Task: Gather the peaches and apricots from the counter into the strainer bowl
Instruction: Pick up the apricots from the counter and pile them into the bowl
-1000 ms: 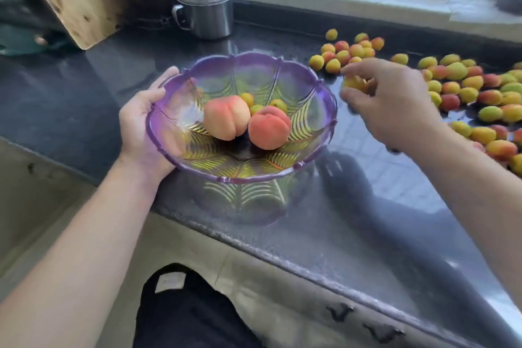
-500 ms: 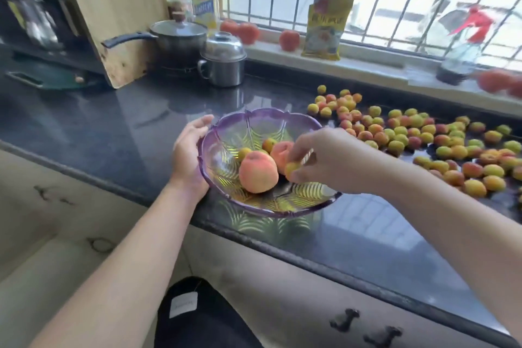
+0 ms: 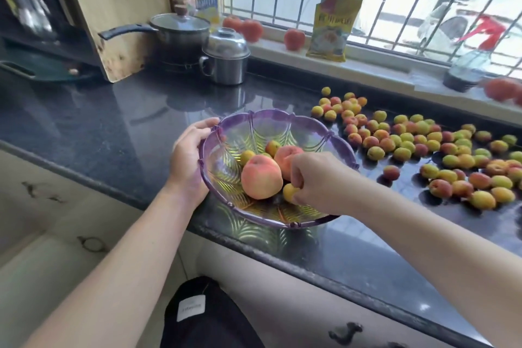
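Observation:
A purple see-through strainer bowl (image 3: 299, 118) sits at the counter's front edge. Inside lie two peaches, the nearer peach (image 3: 261, 176) in front of the other (image 3: 285, 157), with a few small apricots (image 3: 272, 147) behind them. My left hand (image 3: 187, 162) grips the bowl's left rim. My right hand (image 3: 320, 181) reaches into the bowl from the right and pinches a yellow apricot (image 3: 289, 192) low beside the front peach. Several loose apricots (image 3: 406, 144) are scattered on the black counter to the right of the bowl.
A dark pot with a lid (image 3: 180, 34) and a steel lidded mug (image 3: 226, 56) stand at the back. A wooden board (image 3: 113, 8) leans at the back left. Tomatoes (image 3: 293, 39), a yellow packet (image 3: 333, 28) and a spray bottle (image 3: 469, 68) line the windowsill.
My right hand carried an apricot from the pile on the counter into the bowl and lowered it beside the front peach. My left hand stayed on the rim. The camera tilted up.

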Motion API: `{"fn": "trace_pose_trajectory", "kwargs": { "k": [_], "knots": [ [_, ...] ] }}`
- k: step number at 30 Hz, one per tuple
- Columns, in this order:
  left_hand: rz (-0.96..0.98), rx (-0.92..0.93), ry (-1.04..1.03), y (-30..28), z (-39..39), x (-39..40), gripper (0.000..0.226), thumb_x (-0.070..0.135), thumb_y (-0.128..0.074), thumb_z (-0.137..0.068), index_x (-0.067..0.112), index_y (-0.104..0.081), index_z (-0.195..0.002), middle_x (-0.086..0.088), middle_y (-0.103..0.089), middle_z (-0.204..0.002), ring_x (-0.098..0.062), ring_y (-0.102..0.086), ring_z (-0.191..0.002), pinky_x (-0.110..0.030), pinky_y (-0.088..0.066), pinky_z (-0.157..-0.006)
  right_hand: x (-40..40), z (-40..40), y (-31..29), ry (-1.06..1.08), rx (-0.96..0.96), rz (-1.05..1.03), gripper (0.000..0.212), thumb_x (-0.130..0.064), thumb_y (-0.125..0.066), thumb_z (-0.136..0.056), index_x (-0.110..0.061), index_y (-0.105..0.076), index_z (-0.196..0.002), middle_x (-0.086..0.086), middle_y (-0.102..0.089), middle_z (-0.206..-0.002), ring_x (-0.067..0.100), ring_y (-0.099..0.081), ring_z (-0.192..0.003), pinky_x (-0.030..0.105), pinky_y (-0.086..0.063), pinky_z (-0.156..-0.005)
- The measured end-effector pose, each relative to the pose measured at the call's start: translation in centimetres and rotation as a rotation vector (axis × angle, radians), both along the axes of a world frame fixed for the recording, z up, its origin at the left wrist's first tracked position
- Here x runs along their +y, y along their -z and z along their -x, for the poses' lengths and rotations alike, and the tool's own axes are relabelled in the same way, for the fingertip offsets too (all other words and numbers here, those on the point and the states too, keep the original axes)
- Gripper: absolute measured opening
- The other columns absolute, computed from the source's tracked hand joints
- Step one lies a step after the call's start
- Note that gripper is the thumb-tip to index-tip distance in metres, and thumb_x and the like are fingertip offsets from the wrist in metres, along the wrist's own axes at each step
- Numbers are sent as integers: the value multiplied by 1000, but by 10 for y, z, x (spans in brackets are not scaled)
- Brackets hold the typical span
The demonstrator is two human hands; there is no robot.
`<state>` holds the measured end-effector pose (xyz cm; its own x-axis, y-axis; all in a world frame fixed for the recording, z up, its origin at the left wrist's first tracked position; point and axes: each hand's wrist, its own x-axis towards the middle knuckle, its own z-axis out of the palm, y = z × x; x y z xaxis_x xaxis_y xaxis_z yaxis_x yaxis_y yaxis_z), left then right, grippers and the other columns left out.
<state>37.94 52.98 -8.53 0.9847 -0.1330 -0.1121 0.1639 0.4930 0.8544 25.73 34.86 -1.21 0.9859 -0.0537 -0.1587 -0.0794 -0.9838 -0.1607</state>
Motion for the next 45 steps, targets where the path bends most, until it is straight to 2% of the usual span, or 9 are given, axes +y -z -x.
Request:
{"fn": "trace_pose_trajectory", "kwargs": {
  "k": [8, 11, 16, 19, 25, 29, 32, 38, 45],
  "knots": [
    [11, -21, 8, 1, 0, 0, 23, 7, -48, -104, 8, -70, -110, -9, -74, -95, -24, -72, -93, -45, -57, -98, 2, 2, 0, 24, 1, 13, 13, -25, -77, -83, -20, -65, -80, -3, -57, -83, 26, -59, -82, 24, -39, -54],
    [14, -19, 6, 2, 1, 0, 23, 7, -47, -104, 8, -70, -109, -8, -75, -94, -23, -72, -93, -41, -59, -93, 5, 5, -5, 1, 7, 40, 20, -25, -74, -85, -23, -55, -81, -2, -57, -85, 26, -59, -83, 30, -48, -64],
    [22, -22, 6, 1, 2, 0, 24, 6, -47, -104, 9, -70, -108, -7, -75, -93, -22, -72, -92, -41, -59, -93, 6, 7, -12, -6, 25, 43, 43, -22, -75, -87, -27, -40, -63, -18, -39, -72, 20, -50, -77, 25, -39, -57],
    [8, -34, 1, 0, 3, 0, 24, 7, -46, -105, 9, -70, -107, -5, -75, -91, -19, -72, -88, -38, -60, -89, 7, 5, -11, -4, 7, 60, 44, -23, -74, -88, -27, -38, -64, -16, -40, -72, 21, -50, -78, 28, -43, -66],
    [-25, -41, -10, -1, 5, 0, 23, 11, -47, -106, 9, -70, -112, -5, -75, -95, -22, -72, -96, -43, -59, -97, 3, -5, 0, 27, -25, 89, 29, -27, -75, -86, -21, -51, -70, 4, -59, -86, 28, -60, -82, 32, -50, -66],
    [-8, -41, 43, 0, 5, 1, 27, 16, -46, -108, 11, -68, -123, -8, -74, -107, -26, -70, -108, -46, -59, -98, -1, 0, -3, 4, -25, 83, 42, -26, -75, -86, -26, -42, -60, -7, -50, -73, 27, -59, -78, 34, -51, -66],
    [9, -29, 102, -2, 7, 1, 35, 16, -41, -109, 13, -64, -134, -9, -75, -119, -27, -72, -115, -42, -59, -93, -15, 8, -16, 41, -81, 37, 17, -24, -73, -89, -19, -64, -75, -4, -60, -77, 21, -63, -76, 34, -57, -67],
    [42, 7, 152, -4, 6, 1, 41, 16, -39, -108, 13, -62, -142, -10, -74, -127, -31, -72, -121, -47, -59, -96, -96, 20, -15, 416, -483, -87, 9, -22, -67, -96, -17, -65, -89, 1, -63, -80, 18, -62, -61, 24, -45, -50],
    [39, 13, 145, -4, 6, -1, 42, 15, -39, -107, 12, -61, -143, -10, -75, -126, -33, -70, -124, -49, -58, -100, -154, 7, 46, 530, -435, 210, 16, -22, -61, -99, -11, -61, -111, 10, -62, -107, 23, -47, -89, 34, -41, -75]
  ]
}}
